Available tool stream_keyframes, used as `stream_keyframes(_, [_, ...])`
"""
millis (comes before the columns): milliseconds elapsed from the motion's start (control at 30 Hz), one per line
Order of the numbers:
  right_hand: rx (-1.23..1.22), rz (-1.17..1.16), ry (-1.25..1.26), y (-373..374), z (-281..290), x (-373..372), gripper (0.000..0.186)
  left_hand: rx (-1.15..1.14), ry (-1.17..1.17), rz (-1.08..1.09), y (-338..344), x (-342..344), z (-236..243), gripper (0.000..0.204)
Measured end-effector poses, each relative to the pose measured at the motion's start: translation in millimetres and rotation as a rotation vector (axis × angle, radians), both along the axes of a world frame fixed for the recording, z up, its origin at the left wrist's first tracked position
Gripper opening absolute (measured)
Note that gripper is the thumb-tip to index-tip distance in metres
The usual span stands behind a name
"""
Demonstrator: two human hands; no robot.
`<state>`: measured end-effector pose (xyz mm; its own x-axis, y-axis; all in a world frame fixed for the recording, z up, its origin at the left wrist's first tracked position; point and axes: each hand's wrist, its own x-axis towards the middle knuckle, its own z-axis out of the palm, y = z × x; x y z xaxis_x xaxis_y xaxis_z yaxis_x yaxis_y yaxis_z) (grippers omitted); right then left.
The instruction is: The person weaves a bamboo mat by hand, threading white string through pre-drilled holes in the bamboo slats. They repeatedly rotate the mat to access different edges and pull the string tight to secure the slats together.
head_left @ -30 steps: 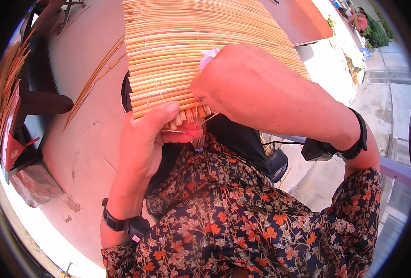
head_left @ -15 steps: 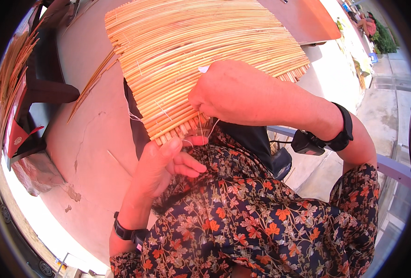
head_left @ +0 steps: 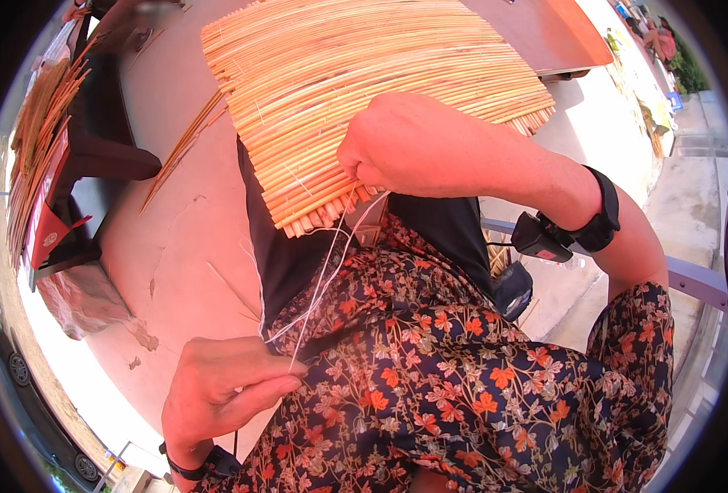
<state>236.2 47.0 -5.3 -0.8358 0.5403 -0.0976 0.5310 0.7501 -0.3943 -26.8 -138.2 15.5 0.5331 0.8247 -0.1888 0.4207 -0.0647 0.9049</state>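
A mat of straw-coloured reed sticks (head_left: 380,53) spans the upper middle, over my dark-trousered legs (head_left: 454,238). My right hand (head_left: 405,144) is closed at the mat's near edge, its curled fingertips among threads; what exactly they hold is partly hidden. Thin white string (head_left: 324,279) runs from that edge down across my flowered clothing to my left hand (head_left: 224,390), which pinches it between thumb and fingers at lower left. A second strand loops beside it.
Long reeds (head_left: 43,156) lean on dark furniture (head_left: 130,163) at left; loose sticks (head_left: 187,148) lie nearby. An orange-red board (head_left: 561,45) is beyond the mat. A metal rail (head_left: 693,287) is at right, a person (head_left: 660,45) far right, a dark car (head_left: 39,427) lower left.
My left hand has left the mat's edge and moved down-left, drawing string into long strands. My right hand stays at the edge, slightly higher than half a second ago.
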Motion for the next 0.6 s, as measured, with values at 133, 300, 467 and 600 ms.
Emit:
stream_keyframes(133, [-0.158, -0.005, -0.089, 6, 15, -8, 0.013, 0.206, -0.242, -0.255, 38, -35, 64, 0.017])
stream_keyframes(300, [-0.212, -0.057, -0.093, 15, 14, -1, 0.013, 0.500, 0.187, 0.166, 142, -35, 126, 0.024])
stream_keyframes(467, [-0.218, -0.004, -0.035, 10, 18, -10, 0.013, 0.526, 0.465, 0.337, 247, -91, 113, 0.036])
stream_keyframes(600, [-0.223, 0.013, -0.032, 16, 13, -19, 0.013, 1.446, 1.176, 0.370, 293, -155, 13, 0.036])
